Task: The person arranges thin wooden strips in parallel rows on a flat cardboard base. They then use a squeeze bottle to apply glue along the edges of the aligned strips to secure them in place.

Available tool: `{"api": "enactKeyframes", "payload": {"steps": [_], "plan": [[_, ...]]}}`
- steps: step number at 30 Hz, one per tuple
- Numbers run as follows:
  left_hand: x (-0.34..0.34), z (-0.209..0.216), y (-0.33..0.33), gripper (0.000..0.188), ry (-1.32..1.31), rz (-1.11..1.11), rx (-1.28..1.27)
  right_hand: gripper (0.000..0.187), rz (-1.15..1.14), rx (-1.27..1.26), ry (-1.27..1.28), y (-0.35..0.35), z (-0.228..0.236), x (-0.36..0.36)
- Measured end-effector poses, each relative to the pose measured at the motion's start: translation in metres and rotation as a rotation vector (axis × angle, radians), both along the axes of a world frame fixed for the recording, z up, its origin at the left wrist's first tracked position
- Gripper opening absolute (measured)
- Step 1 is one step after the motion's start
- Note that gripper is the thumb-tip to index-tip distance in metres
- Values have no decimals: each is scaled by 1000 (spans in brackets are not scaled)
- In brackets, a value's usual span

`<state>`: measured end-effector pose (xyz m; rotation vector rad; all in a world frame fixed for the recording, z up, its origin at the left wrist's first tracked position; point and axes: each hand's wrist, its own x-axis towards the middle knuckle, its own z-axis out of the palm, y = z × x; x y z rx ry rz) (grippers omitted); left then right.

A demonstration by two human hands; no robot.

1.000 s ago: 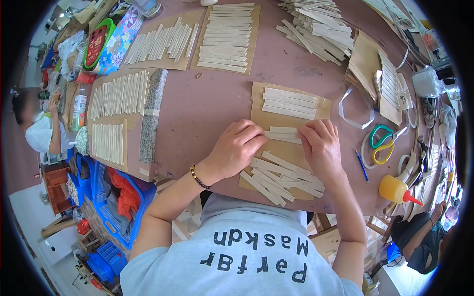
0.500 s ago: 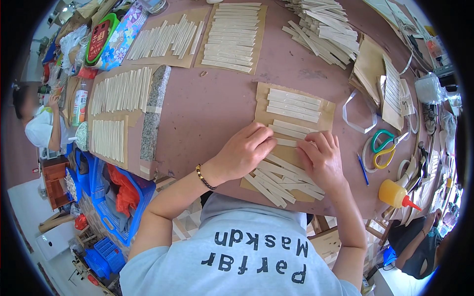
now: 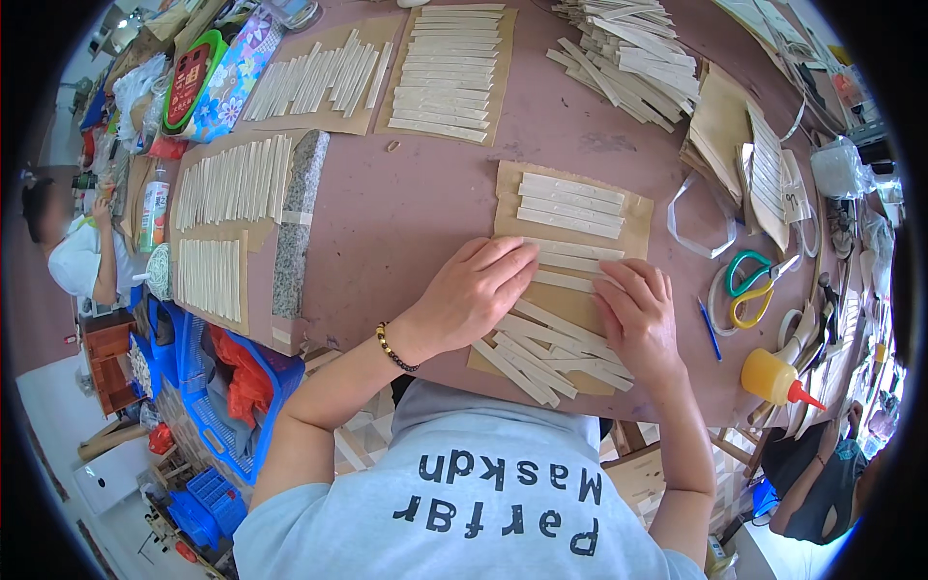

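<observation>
A brown cardboard sheet (image 3: 638,227) lies in front of me with pale flat strips in rows across it. Between my hands a pale strip (image 3: 564,281) lies crosswise, just below a pair of strips (image 3: 568,255). My left hand (image 3: 478,293) has its fingers pressed together at the left end of these strips, the thumb mostly hidden. At the right end of the lower strip, my right hand (image 3: 638,307) is closed with bent fingers and thumb. Nearer my body, loose strips (image 3: 541,358) overlap in a heap on the sheet's lower part.
Cards covered with strips (image 3: 448,72) lie at the far left. A strip pile (image 3: 633,58) is at the back. To the right are scissors (image 3: 749,287), a blue pen (image 3: 710,329) and a yellow glue bottle (image 3: 768,377). A granite slab (image 3: 302,222) lies left; other people sit at both sides.
My left fingers have straightened somewhat and reach farther up, over the ends of the strips. My right hand has shifted only slightly and stays at the strip's right end.
</observation>
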<state>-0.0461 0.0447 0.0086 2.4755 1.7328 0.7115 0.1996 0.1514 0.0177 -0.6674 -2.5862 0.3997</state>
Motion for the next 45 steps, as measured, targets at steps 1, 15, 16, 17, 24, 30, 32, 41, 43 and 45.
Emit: {"api": "enactKeyframes", "payload": {"steps": [1, 15, 16, 17, 24, 30, 32, 41, 43, 45], "plan": [[-1, 0, -1, 23, 3, -5, 6, 24, 10, 6, 0, 0, -1, 1], [-5, 1, 11, 24, 50, 6, 37, 38, 63, 119, -67, 14, -6, -1], [-5, 2, 12, 24, 53, 8, 37, 38, 66, 124, -68, 16, -6, -2], [-5, 2, 12, 24, 54, 10, 36, 38, 69, 129, -68, 17, -7, -2], [-7, -4, 12, 26, -44, 24, 24, 33, 43, 42, -23, 17, -7, -3], [9, -4, -1, 54, -506, 166, -76, 47, -279, -819, 609, 2, -25, -7], [12, -3, -2, 60, -639, 199, -123, 52, -282, -937, 718, 1, -27, -9], [17, -12, -1, 66, -864, 191, -215, 57, -229, -1039, 868, -12, -31, -26], [17, -11, -2, 66, -836, 202, -191, 56, -253, -1014, 839, -12, -27, -26], [15, -4, -2, 61, -756, 232, -140, 54, -298, -991, 818, -9, -24, -21]]}}
